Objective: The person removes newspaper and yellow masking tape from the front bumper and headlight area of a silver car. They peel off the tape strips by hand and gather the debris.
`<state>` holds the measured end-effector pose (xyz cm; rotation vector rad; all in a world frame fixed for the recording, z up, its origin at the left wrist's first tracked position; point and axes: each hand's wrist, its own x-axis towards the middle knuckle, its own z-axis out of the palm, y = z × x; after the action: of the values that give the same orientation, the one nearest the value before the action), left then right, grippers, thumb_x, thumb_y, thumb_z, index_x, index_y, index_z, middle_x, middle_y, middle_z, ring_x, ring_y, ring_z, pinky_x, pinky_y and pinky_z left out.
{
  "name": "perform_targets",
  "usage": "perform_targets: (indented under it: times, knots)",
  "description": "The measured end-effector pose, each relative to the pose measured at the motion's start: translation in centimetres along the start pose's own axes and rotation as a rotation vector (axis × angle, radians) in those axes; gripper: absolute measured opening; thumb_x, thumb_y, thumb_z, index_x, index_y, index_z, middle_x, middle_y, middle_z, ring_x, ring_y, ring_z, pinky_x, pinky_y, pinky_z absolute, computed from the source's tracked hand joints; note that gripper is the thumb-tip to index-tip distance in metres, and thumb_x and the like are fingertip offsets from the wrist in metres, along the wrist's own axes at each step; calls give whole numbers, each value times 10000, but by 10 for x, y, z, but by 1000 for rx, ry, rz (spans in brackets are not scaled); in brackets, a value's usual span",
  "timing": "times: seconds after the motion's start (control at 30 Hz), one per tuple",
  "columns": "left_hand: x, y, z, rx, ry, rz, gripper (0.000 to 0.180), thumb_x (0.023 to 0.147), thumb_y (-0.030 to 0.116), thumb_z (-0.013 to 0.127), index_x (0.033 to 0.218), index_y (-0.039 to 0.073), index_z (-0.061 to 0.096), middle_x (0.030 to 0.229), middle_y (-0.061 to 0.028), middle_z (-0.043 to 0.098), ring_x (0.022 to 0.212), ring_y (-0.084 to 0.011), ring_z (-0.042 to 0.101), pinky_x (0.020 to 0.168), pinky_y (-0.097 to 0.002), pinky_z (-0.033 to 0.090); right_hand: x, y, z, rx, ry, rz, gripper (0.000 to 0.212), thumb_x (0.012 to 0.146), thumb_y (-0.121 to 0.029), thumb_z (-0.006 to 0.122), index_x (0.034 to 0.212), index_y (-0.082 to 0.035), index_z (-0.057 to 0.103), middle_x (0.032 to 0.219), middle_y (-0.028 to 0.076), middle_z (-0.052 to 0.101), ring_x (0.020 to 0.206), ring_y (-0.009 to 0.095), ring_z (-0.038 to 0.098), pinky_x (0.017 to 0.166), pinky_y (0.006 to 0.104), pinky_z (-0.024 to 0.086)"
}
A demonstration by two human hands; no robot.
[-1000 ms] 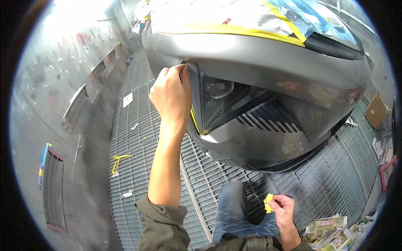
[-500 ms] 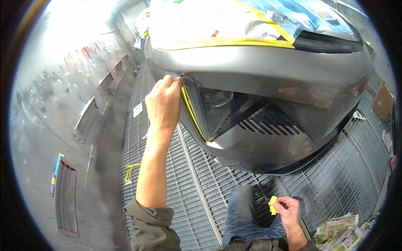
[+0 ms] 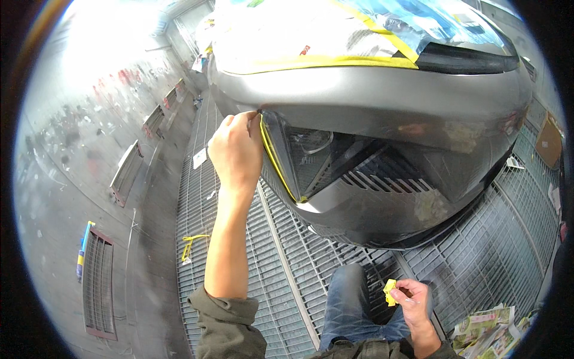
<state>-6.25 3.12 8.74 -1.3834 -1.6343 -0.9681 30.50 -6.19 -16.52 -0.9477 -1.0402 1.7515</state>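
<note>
My left hand [image 3: 236, 149] is closed in a pinch at the upper left corner of a dark opening in a grey car body [image 3: 371, 96]. Its fingertips meet at the top end of a yellow masking tape strip [image 3: 274, 158], which runs down the opening's left edge; the exact grip is partly hidden. Low in front of my knees, my right hand [image 3: 412, 299] pinches a crumpled piece of yellow masking tape [image 3: 390, 293] between thumb and fingers. Slanted slots [image 3: 385, 182] show inside the dark opening.
Yellow tape borders white masking sheet [image 3: 287, 36] and blue film [image 3: 442, 21] on the car. Below lies a metal floor grating [image 3: 269, 269], with a yellow tape scrap [image 3: 190, 244] on it. Newspaper [image 3: 487, 329] lies at lower right. Vents [image 3: 98, 284] line the stained left wall.
My left hand sits slightly lower against the tape strip's top end, its fingers still pinched. The view has shifted a little. My right hand keeps its crumpled tape in nearly the same place.
</note>
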Motion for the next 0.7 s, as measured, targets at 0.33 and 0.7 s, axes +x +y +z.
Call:
perform_targets:
  times: [0.33, 0.7]
  knots:
    - [5, 22, 7, 195, -114, -161, 190, 898, 186, 645, 931, 26, 743, 884, -195, 713, 821, -374, 691, 747, -426, 534, 9, -5, -23, 46, -18, 21, 105, 837, 3, 741, 918, 31, 682, 819, 54, 696, 695, 92, 640, 628, 224, 507]
    - [8, 39, 19, 438, -125, -215, 180, 908, 177, 627, 924, 30, 729, 877, -180, 716, 824, -367, 693, 748, -434, 540, 35, 3, -78, 165, -33, 95, 103, 828, -2, 733, 916, 25, 689, 816, 47, 694, 685, 92, 634, 647, 225, 512]
